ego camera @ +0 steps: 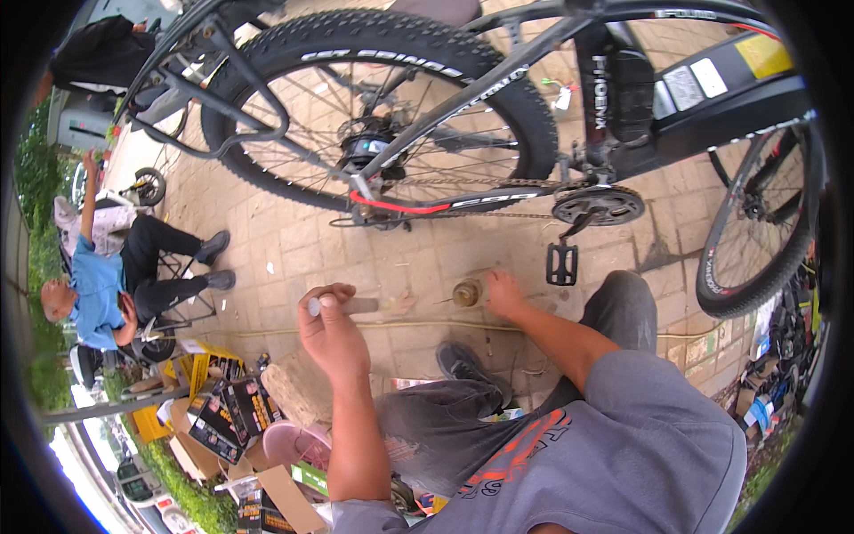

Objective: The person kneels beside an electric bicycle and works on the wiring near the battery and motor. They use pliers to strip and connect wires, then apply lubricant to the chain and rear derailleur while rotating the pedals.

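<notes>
My left hand (333,327) is raised at centre left, its thumb and fingers closed on a clear plastic tube (361,306) that looks like a syringe. A pale round end (313,306) shows at the fingertips. To the right, my right hand (504,294) grips a small clear jar (468,292) with brownish contents. Something thin sticks out leftward from the jar's mouth. Beyond both hands stands a black bicycle, with its knobbly rear tyre (217,133), rear hub (367,143), chainring (598,205) and pedal (562,265) in view. Neither hand touches the bicycle.
A yellowish hose or cord (413,325) crosses the brick paving under my hands. At left a person in a blue shirt (97,280) sits on a folding chair. Cardboard boxes (217,417), a stone block (300,387) and a pink basin (293,440) lie lower left. Another wheel (717,267) is at right.
</notes>
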`<state>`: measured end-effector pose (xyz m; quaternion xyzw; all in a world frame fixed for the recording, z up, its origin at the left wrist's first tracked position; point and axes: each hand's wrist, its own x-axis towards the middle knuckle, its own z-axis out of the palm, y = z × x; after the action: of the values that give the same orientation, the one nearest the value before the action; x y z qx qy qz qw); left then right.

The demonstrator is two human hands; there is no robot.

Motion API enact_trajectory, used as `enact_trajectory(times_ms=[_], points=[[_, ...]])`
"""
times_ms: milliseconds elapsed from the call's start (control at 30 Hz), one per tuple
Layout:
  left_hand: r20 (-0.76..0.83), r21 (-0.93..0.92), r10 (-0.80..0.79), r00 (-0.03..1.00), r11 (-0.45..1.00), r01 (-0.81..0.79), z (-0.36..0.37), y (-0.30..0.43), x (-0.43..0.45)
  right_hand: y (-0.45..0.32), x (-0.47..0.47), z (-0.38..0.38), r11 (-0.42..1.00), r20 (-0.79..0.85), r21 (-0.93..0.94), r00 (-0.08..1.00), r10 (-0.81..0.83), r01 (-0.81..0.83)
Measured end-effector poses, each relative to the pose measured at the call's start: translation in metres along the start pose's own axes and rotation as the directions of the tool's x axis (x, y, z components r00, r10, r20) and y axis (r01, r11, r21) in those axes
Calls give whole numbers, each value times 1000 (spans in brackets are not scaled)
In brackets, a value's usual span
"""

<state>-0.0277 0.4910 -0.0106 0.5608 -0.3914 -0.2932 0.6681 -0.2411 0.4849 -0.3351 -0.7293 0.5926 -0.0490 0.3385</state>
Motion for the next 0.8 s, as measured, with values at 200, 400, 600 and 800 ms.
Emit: enact_trajectory(times_ms=[200, 400, 600, 800], points=[[-32, -304, -53, 998, 952, 40, 26, 11, -1, -11, -48, -111, 973, -19, 157, 986, -166, 167], [23, -432, 42, 999, 901, -28, 61, 41, 18, 59, -76, -169, 880, -82, 466, 986, 143, -89], [105, -521, 78, 991, 853, -12, 101, 67, 80, 69, -68, -165, 787, -136, 605, 959, 247, -117], [165, -537, 96, 982, 844, 7, 127, 60, 102, 28, -38, -85, 972, 44, 230, 997, -59, 47]])
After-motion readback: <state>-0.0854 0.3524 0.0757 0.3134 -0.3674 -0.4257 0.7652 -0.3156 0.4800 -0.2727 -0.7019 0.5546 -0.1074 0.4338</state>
